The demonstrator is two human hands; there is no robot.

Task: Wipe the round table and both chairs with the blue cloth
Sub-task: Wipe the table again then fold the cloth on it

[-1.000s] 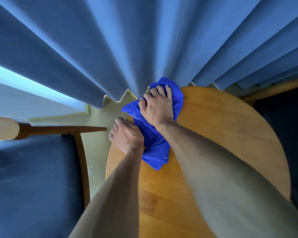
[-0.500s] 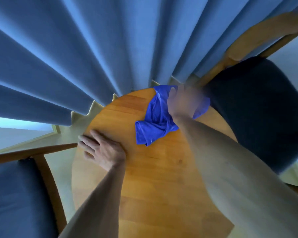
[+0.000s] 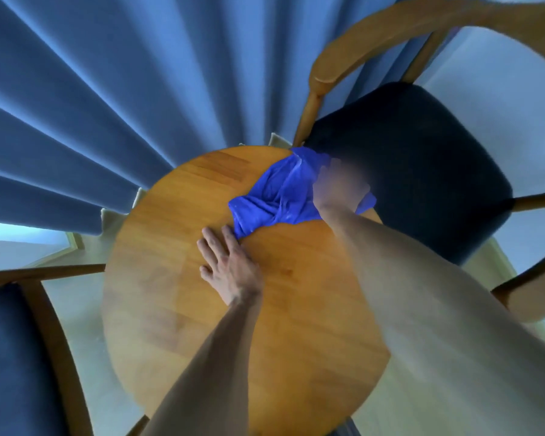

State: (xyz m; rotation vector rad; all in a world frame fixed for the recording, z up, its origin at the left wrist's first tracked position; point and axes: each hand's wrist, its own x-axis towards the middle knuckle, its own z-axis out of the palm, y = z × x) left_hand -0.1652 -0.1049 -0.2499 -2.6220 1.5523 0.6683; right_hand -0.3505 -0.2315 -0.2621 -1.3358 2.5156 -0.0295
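At the far left I see the navy cushion of the left chair (image 3: 10, 357), its wooden arm rail running toward the round table (image 3: 177, 325), untouched by either hand. Moving right, my left hand (image 3: 230, 269) lies flat on the tabletop near its middle, fingers spread and holding nothing, with the fingertips just meeting the near-left corner of the blue cloth (image 3: 277, 193).

The cloth is bunched and creased, a vivid blue against the orange wood. Its long axis runs from that near-left corner up to the far-right rim of the table, where its far edge appears to hang over toward the right chair (image 3: 422, 171).

My right hand (image 3: 340, 187) sits on the cloth's right end — blurred, so I cannot tell how far the fingers are curled or whether they pinch the fabric or only press it down. It is plainly the hand on the cloth, and the cloth trails away from it to the left. I'd judge the wipe is working the table's far-right edge — the chair's dark seat lies just beyond that hand.
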